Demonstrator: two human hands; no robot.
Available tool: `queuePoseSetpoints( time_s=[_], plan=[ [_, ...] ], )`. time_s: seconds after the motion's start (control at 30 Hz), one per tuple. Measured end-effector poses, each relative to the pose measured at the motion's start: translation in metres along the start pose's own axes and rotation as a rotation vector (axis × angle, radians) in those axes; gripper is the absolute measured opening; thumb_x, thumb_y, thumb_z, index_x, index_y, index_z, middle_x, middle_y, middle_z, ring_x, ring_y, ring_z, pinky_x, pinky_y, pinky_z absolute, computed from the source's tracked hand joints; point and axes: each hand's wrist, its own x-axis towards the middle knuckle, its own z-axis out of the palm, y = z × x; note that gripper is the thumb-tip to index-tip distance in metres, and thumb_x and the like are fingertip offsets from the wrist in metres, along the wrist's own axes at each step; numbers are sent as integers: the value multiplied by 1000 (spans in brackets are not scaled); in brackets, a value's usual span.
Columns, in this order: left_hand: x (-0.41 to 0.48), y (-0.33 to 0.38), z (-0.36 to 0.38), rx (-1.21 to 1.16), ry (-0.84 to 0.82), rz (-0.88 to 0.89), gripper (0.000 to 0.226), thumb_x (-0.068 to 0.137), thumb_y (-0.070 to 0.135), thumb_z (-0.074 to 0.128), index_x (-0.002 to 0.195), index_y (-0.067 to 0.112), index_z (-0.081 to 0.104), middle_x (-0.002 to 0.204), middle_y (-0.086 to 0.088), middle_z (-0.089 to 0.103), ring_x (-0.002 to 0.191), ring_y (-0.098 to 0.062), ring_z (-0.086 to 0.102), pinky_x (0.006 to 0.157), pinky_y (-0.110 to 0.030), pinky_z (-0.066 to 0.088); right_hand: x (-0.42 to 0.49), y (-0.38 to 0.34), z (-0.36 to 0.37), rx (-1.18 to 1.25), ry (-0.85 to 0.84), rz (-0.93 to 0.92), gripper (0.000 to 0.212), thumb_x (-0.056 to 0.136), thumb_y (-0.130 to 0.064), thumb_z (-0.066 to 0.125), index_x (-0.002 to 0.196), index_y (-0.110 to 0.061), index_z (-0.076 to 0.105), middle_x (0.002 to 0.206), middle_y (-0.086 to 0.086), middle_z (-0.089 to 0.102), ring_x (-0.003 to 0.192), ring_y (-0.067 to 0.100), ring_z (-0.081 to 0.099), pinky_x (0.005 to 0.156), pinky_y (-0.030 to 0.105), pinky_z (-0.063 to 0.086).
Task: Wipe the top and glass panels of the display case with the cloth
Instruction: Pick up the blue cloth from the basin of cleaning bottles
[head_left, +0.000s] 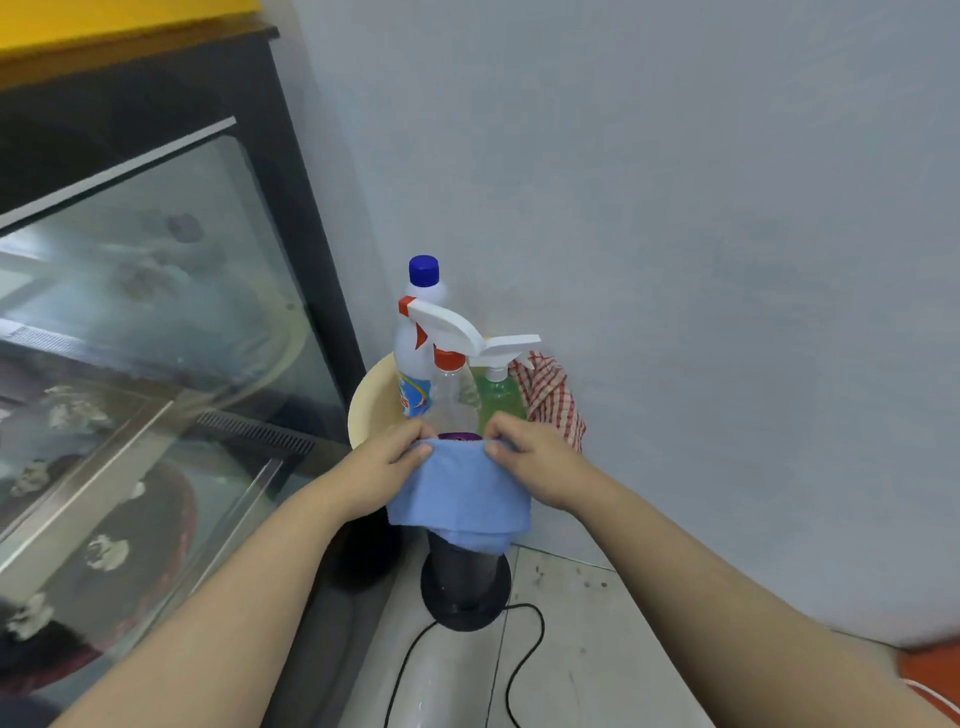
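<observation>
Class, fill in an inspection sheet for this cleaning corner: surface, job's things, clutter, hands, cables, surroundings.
Surface: tiled floor with a few dark specks; a black stand stands on it.
Job's things: display case at left, its glass panel showing reflections; blue cloth held up near the basin, not on the glass.
Clutter: cream basin holding a white bottle with blue cap, a clear spray bottle, a green spray bottle and a red checked cloth.
Hands: left hand and right hand each pinch the blue cloth's top edge.
Cables: black cable loops on the floor by the stand's base.
Surroundings: plain grey wall.
</observation>
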Motion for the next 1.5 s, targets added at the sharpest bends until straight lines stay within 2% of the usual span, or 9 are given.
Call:
queuePoseSetpoints(
  time_s=[0.17,0.3,0.4,0.57,0.77,0.9,1.07,1.27,1.5],
  plan=[
    [4,21,-16,-19,-22,15,18,87,38,60,97,26,52,97,11,58,90,-5,54,79,-23,43,10,-11,-13,137,3,-76,20,93,-33,56,98,-16,46,89,0,50,81,17,46,71,33,37],
    [18,33,-10,526,-123,-54,27,79,18,65,74,29,41,82,6,54,85,-18,55,69,-24,41,9,-15,-9,-586,14,-107,36,82,-30,65,110,-15,48,104,3,58,96,23,55,68,30,33],
    [27,41,-1,687,-260,-149,30,79,5,61,65,23,41,69,4,49,79,-18,52,67,-27,40,9,-17,-6,-674,35,-104,22,87,-18,53,108,-13,57,106,8,62,97,25,56,69,28,34],
    [35,28,-1,501,-233,-75,16,89,8,50,95,23,50,102,-5,58,89,-16,49,77,-26,39,9,-12,-8,-350,-77,-43,19,86,-2,48,100,-14,45,91,4,46,83,22,45,53,22,29],
    [30,30,-7,249,-242,-40,17,83,22,53,77,28,38,83,2,47,81,-15,45,66,-22,36,17,-3,-9,-166,-95,-71,18,84,-14,57,98,-15,46,91,2,51,83,20,50,66,30,41],
    [34,12,-21,-180,-422,-282,62,64,66,59,117,34,52,120,2,56,113,-15,51,102,-36,40,17,5,-19,-298,-153,-246,46,91,-45,47,129,-20,51,108,3,56,96,14,48,86,32,38],
    [41,6,-31,-115,-650,-233,54,68,53,71,118,36,57,129,0,57,123,-21,50,109,-41,38,24,13,-14,-602,79,-525,28,83,-10,59,109,-4,64,89,15,62,81,32,60,70,38,49],
    [41,8,-21,50,-422,-57,9,91,32,54,97,30,48,92,5,58,87,-11,55,87,-33,49,30,4,-17,-594,-34,-242,36,98,-39,44,119,-11,51,109,10,62,98,26,59,76,35,46],
    [32,-2,6,631,-1,248,19,87,3,53,99,17,48,102,-5,58,93,-20,55,72,-23,41,44,6,-6,-209,-250,15,21,95,-41,51,95,-22,57,86,-3,56,80,16,54,69,30,42]
  ],
)
